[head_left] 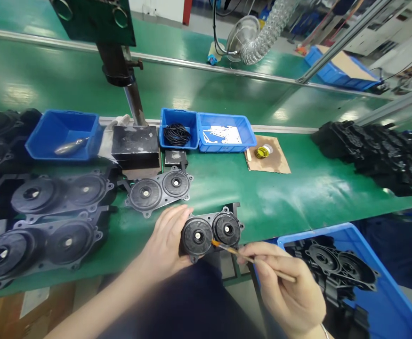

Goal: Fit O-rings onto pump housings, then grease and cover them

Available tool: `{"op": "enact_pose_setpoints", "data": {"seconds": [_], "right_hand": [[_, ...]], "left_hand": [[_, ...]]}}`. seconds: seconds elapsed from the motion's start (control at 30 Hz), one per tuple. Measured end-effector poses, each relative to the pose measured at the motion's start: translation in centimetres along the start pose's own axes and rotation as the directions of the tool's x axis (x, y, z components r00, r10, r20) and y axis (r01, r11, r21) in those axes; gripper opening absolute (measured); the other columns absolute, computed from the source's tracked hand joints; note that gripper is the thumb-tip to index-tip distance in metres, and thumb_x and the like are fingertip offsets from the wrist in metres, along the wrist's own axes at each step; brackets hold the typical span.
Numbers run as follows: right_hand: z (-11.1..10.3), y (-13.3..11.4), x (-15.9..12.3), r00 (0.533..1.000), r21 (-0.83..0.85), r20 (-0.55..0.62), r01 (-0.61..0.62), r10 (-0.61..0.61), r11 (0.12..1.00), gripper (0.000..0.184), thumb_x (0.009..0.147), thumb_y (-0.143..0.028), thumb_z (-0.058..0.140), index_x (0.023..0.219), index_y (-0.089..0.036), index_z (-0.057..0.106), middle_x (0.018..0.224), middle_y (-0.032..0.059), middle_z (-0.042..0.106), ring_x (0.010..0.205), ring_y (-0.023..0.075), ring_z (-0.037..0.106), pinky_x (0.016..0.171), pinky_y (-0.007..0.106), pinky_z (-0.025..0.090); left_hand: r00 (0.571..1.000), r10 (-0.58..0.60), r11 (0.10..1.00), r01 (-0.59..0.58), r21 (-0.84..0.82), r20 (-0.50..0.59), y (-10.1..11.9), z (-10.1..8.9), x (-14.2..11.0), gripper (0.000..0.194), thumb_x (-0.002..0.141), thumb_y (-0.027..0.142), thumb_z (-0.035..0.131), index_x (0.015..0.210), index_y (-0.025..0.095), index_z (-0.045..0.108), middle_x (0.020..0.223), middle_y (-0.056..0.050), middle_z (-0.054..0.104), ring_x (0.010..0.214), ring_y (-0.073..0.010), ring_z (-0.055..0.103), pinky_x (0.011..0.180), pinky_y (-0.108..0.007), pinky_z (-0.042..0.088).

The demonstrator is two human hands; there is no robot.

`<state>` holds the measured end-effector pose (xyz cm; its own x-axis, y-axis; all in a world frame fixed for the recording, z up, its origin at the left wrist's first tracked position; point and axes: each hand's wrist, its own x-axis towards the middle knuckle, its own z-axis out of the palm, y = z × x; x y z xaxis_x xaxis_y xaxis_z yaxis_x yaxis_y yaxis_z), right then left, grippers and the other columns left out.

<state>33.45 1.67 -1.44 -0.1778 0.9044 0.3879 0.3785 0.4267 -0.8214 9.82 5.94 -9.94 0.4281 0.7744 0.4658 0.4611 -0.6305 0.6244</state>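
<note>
My left hand point(172, 240) is wrapped round the left end of a black housing with two round recesses point(211, 219), held at the table's front edge. Between the fingers of my right hand point(286, 287) is a thin paintbrush point(236, 252) with a wooden handle. Its orange bristles touch the housing between the two recesses, near the rim of the left one. A similar housing point(159, 188) lies just behind on the green table, with a pale spot at the centre of each recess.
More housings point(60, 235) line the left side, and others point(368, 155) are stacked at the right. Blue bins point(227, 120) hold black rings and white strips. A small jar of yellowish liquid point(262, 152) stands on cardboard point(278, 162). A blue crate point(385, 306) sits right of me.
</note>
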Motion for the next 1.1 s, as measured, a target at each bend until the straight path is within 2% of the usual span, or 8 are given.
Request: {"op": "enact_pose_setpoints", "data": {"seconds": [0.13,0.33,0.63,0.73,0.8,0.87,1.0,1.1], "right_hand": [[0.9,0.9,0.4,0.990,-0.035,-0.137,0.031,-0.036,0.999,0.027,0.094,-0.001,0.051,0.109,-0.023,0.051,0.102,0.0079,0.065,0.092,0.0228,0.068,0.074,0.039,0.062],[2.0,0.9,1.2,0.992,-0.088,-0.057,0.104,-0.109,0.991,0.025,0.092,0.000,0.054,0.106,-0.021,0.050,0.103,0.0081,0.066,0.095,0.0213,0.067,0.078,0.035,0.060],[1.2,-1.1,-1.7,0.994,-0.008,0.036,0.108,-0.108,0.994,0.033,0.087,0.003,0.051,0.112,-0.020,0.049,0.100,0.0077,0.063,0.085,0.0192,0.066,0.071,0.030,0.058],[1.1,-0.9,-1.8,0.993,0.007,-0.037,0.110,-0.110,0.994,0.035,0.087,0.004,0.050,0.112,-0.021,0.049,0.101,0.0072,0.063,0.085,0.0191,0.067,0.070,0.030,0.059],[1.0,-0.5,-1.4,0.988,-0.032,-0.121,0.089,-0.092,0.996,0.035,0.087,0.005,0.050,0.111,-0.021,0.050,0.104,0.0076,0.064,0.088,0.0195,0.068,0.073,0.031,0.060],[1.1,-0.1,-1.0,0.982,-0.084,-0.152,0.103,-0.115,0.991,0.032,0.088,0.003,0.051,0.110,-0.020,0.051,0.104,0.0083,0.065,0.090,0.0201,0.068,0.075,0.032,0.060],[1.3,-0.1,-0.5,0.964,-0.178,-0.101,0.225,-0.245,0.958,0.022,0.091,-0.003,0.052,0.107,-0.018,0.054,0.098,0.0107,0.067,0.086,0.0204,0.069,0.074,0.032,0.061],[1.7,-0.5,-1.0,0.957,-0.209,-0.062,0.264,-0.283,0.941,0.019,0.092,-0.004,0.050,0.106,-0.016,0.054,0.095,0.0113,0.067,0.084,0.0200,0.069,0.074,0.033,0.061]], "left_hand": [[1.000,0.000,1.000,0.000,0.002,-0.005,0.0,0.1,0.0,0.098,0.079,0.038,0.075,0.151,0.014,0.012,0.138,-0.022,0.049,0.136,-0.0351,0.039,0.110,-0.059,0.037],[1.000,-0.005,1.000,0.005,0.027,-0.021,0.0,0.2,0.0,0.101,0.077,0.035,0.077,0.151,0.014,0.013,0.137,-0.022,0.050,0.134,-0.0350,0.042,0.109,-0.059,0.038],[0.999,0.025,0.998,-0.023,0.060,-0.023,0.0,0.2,0.3,0.102,0.075,0.034,0.079,0.151,0.011,0.015,0.133,-0.022,0.053,0.132,-0.0343,0.043,0.108,-0.056,0.040],[0.999,0.040,0.996,-0.037,0.078,-0.033,0.0,0.2,0.4,0.103,0.074,0.035,0.080,0.151,0.009,0.016,0.133,-0.023,0.053,0.131,-0.0349,0.044,0.107,-0.055,0.041],[0.998,0.046,0.995,-0.041,0.094,-0.049,0.0,0.2,0.5,0.106,0.072,0.035,0.082,0.151,0.009,0.016,0.132,-0.023,0.054,0.130,-0.0348,0.045,0.106,-0.055,0.042],[0.997,0.056,0.993,-0.051,0.104,-0.054,0.1,0.2,0.6,0.106,0.072,0.035,0.082,0.151,0.010,0.016,0.132,-0.023,0.054,0.130,-0.0344,0.046,0.106,-0.055,0.042],[0.996,0.072,0.991,-0.065,0.113,-0.054,0.3,0.2,0.6,0.106,0.072,0.033,0.082,0.151,0.011,0.016,0.132,-0.022,0.053,0.130,-0.0343,0.046,0.106,-0.055,0.042],[0.996,0.075,0.992,-0.069,0.109,-0.054,0.3,0.2,0.7,0.104,0.072,0.032,0.083,0.150,0.008,0.018,0.131,-0.024,0.054,0.130,-0.0349,0.046,0.106,-0.055,0.043]]}}
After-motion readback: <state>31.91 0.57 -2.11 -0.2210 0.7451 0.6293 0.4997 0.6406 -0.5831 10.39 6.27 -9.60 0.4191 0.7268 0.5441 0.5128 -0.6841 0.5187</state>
